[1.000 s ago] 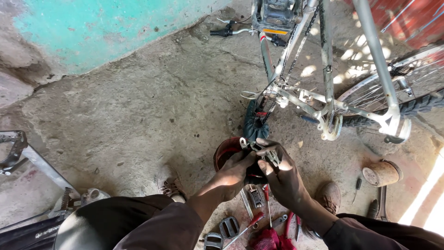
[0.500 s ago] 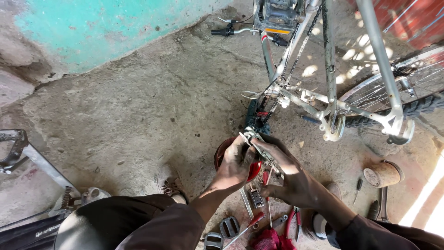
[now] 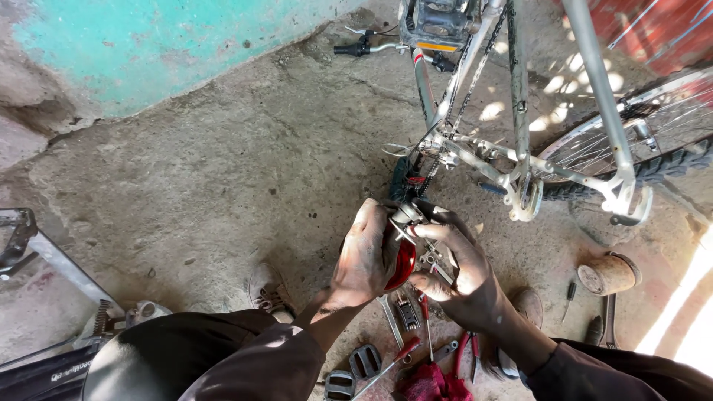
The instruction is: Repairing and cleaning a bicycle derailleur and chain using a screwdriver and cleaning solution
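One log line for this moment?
left hand: holds red reflector | right hand: fingers on its metal bracket | bicycle upside down

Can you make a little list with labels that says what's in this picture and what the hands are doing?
Place: concrete floor by a turquoise wall
Big thing: upside-down bike
Left hand: wrapped around a red round part
Right hand: fingers pinch a small metal piece atop the red part
Below hands: spanners, red-handled screwdriver, pliers, two pedals, red rag
Right side: small tin
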